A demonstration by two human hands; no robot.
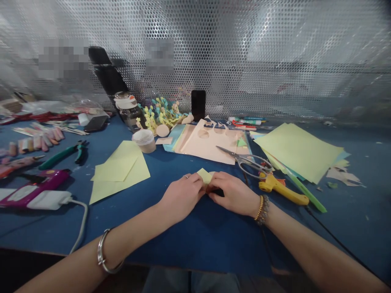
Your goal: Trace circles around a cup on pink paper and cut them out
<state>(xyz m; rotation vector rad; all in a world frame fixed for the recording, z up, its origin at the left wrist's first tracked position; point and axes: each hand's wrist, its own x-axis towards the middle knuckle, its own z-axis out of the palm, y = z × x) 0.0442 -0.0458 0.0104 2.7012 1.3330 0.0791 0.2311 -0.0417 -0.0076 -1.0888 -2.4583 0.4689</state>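
Observation:
Between my two hands is a small piece of pale yellow paper (pixel 204 175), its pointed top showing above my fingers. My left hand (pixel 185 196), with a ring on one finger, is closed and pinches the paper from the left. My right hand (pixel 233 192) has its fingers curled in and grips the paper's right side. Both sets of fingertips meet just over the blue tabletop (pixel 195 240) and hide the paper's lower part. Scissors (pixel 244 160) lie beyond my right hand, beside a yellow-handled tool (pixel 282 190).
Yellow paper sheets lie left (pixel 122 167) and in a stack right (pixel 301 148). Cut pink paper (pixel 210 142) is behind my hands. A white tub (pixel 144 141), a jar (pixel 130 112) and a phone (pixel 198 103) stand further back. Green pliers (pixel 62 156) and a purple power strip (pixel 45 185) are left.

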